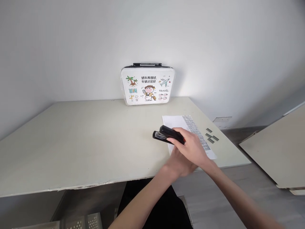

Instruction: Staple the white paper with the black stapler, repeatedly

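Wide passage over the worktop [83,140] left of the stapler [172,134]. Rear centre blocked by upright cartoon-printed case [147,86]. Right: crossed forearms, right hand [192,146] above left hand [179,165], obstruct front access to printed sheet [173,121]; low staple strips [211,140] beside it.

Upper centre: one case [147,86]. Mid-frame: one table [95,143]. Right of centre: one stapler [171,134], one printed sheet [195,128], four grey strips [208,135], one left hand [181,163], one right hand [193,147].

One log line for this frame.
right hand: grips black stapler | left hand: partly behind right, hold hidden | printed sheet: partly covered | staple strips: beside sheet
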Available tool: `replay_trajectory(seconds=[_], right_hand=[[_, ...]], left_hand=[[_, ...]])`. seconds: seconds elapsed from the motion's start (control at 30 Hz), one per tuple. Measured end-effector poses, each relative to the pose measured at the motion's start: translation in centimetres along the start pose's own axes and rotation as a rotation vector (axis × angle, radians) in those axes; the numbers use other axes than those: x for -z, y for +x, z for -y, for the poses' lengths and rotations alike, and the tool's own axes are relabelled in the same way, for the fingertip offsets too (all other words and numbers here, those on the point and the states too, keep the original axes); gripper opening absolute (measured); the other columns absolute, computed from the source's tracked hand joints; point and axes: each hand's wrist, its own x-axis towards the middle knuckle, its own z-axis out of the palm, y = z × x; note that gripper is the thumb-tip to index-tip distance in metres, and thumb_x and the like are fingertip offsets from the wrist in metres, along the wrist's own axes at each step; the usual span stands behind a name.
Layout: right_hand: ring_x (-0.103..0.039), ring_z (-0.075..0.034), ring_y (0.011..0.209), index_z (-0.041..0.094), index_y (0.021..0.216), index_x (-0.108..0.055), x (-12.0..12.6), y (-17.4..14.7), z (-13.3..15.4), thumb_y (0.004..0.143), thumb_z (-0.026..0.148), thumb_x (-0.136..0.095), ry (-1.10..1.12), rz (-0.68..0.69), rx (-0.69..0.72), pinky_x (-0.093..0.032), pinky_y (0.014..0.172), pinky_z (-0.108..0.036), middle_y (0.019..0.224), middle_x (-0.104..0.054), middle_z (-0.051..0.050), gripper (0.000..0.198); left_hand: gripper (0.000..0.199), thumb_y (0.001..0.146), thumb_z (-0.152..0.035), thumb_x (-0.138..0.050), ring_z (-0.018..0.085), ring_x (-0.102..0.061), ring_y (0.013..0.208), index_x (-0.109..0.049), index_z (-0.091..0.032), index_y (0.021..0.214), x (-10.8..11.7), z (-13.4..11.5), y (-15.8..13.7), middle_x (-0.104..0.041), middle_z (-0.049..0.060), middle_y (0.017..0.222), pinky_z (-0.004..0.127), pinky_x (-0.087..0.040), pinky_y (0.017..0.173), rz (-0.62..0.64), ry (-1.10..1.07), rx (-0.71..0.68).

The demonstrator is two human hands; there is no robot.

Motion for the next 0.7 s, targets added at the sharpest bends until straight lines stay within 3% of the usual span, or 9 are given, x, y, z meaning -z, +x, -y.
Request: replay_trajectory(seconds=[0.1,0.23,0.33,0.43,0.53,0.6,0.7], right_hand=[[-0.072,-0.024,0.09,0.028,0.117,-0.066,-1.4,1.5,0.3,0.101,0.05,-0.057,0.059,0.074,0.001,-0.055,0.078,-0.035,0.108,-0.078,-0.003,0.029],[-0.072,-0.023,0.089,0.028,0.117,-0.066,-3.5,3.0,-0.2,0.1,0.049,-0.059,0.117,0.18,0.042,-0.054,0.079,-0.034,0.105,-0.078,-0.002,0.028],[-0.072,-0.023,0.096,0.028,0.115,-0.067,-5.3,3.4,-0.2,0.1,0.048,-0.061,0.162,0.25,0.092,-0.054,0.083,-0.034,0.108,-0.077,-0.001,0.026],[-0.072,-0.022,0.096,0.028,0.115,-0.068,-7.1,3.2,0.3,0.1,0.048,-0.061,0.209,0.306,0.112,-0.054,0.082,-0.033,0.109,-0.077,-0.001,0.026],[-0.072,-0.022,0.096,0.028,0.116,-0.069,-8.2,3.0,0.9,0.099,0.047,-0.063,0.238,0.333,0.109,-0.054,0.082,-0.034,0.11,-0.077,-0.002,0.026],[-0.072,-0.023,0.098,0.028,0.117,-0.069,-8.4,2.8,1.2,0.098,0.047,-0.063,0.25,0.339,0.098,-0.054,0.084,-0.035,0.112,-0.076,-0.003,0.028],[-0.071,-0.024,0.105,0.028,0.121,-0.067,-8.3,2.3,1.5,0.101,0.052,-0.058,0.303,0.33,0.052,-0.055,0.09,-0.037,0.119,-0.075,-0.005,0.033]], left_hand=[[0.047,0.11,-0.04,-0.043,0.036,-0.05,0.142,-0.053,-0.014,0.147,1.5,-0.6,-2.3,-0.061,0.017,0.146,0.051,-0.045,0.114,0.025,-0.023,-0.01],[0.039,0.11,-0.039,-0.046,0.023,-0.05,0.145,-0.057,-0.023,0.144,5.0,-0.3,-8.2,-0.06,0.007,0.151,0.043,-0.035,0.126,-0.02,-0.071,-0.053],[0.032,0.109,-0.035,-0.049,0.023,-0.062,0.132,-0.065,-0.026,0.135,7.7,1.0,-12.6,-0.07,0.006,0.137,0.043,-0.044,0.118,-0.166,-0.17,0.137],[0.03,0.109,-0.039,-0.047,0.023,-0.071,0.103,-0.073,-0.024,0.114,9.9,2.7,-15.8,-0.077,0.006,0.111,0.037,-0.056,0.094,-0.331,-0.272,0.438],[0.038,0.106,-0.049,-0.049,0.018,-0.064,0.074,-0.073,-0.022,0.096,11.3,4.0,-17.5,-0.072,0.003,0.086,0.027,-0.051,0.066,-0.455,-0.349,0.73],[0.041,0.104,-0.053,-0.05,0.017,-0.058,0.068,-0.072,-0.021,0.092,11.7,4.5,-18.0,-0.065,0.002,0.077,0.025,-0.046,0.061,-0.542,-0.413,0.834],[0.042,0.102,-0.055,-0.051,0.016,-0.054,0.07,-0.072,-0.021,0.091,11.8,4.8,-18.3,-0.059,0.001,0.075,0.025,-0.047,0.067,-0.639,-0.508,0.877]])
